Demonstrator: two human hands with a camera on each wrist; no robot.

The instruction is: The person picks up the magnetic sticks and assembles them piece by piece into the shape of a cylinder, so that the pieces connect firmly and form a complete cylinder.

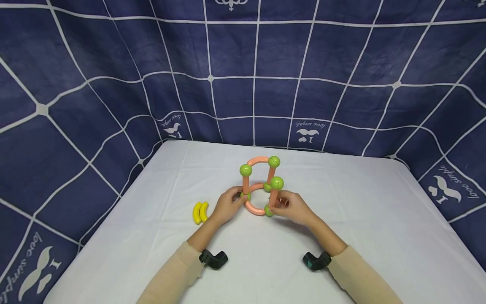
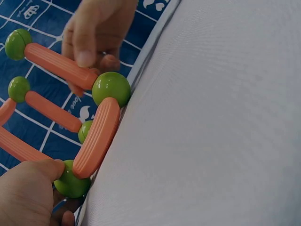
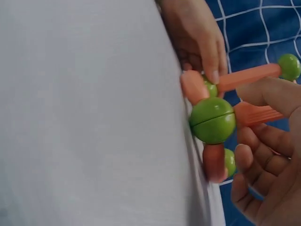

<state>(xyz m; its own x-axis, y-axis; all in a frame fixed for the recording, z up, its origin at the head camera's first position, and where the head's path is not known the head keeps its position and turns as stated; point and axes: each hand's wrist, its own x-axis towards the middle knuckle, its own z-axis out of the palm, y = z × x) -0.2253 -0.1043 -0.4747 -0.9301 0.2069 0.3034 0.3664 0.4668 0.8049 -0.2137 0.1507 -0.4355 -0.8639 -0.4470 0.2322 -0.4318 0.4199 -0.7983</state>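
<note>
A toy construction of ridged orange sticks and green balls stands between the hands. Curved orange sticks [image 1: 255,210] form its base ring, from which three straight sticks rise, each topped by a ball. At the top, one curved stick [image 1: 257,160] links the left ball [image 1: 245,170] and the rear ball [image 1: 274,161]. My left hand [image 1: 229,204] pinches the base's left green ball [image 2: 73,181] between thumb and fingers. With thumb and fingers, my right hand [image 1: 294,207] holds the front right upright orange stick [image 1: 273,197], just above its base ball [image 3: 213,120].
Two short curved yellow pieces [image 1: 200,212] lie side by side left of the left hand. The white tabletop [image 1: 265,261] meets a dark blue gridded curtain [image 1: 281,97] at the back and sides. Black devices [image 1: 317,261] are strapped to both wrists.
</note>
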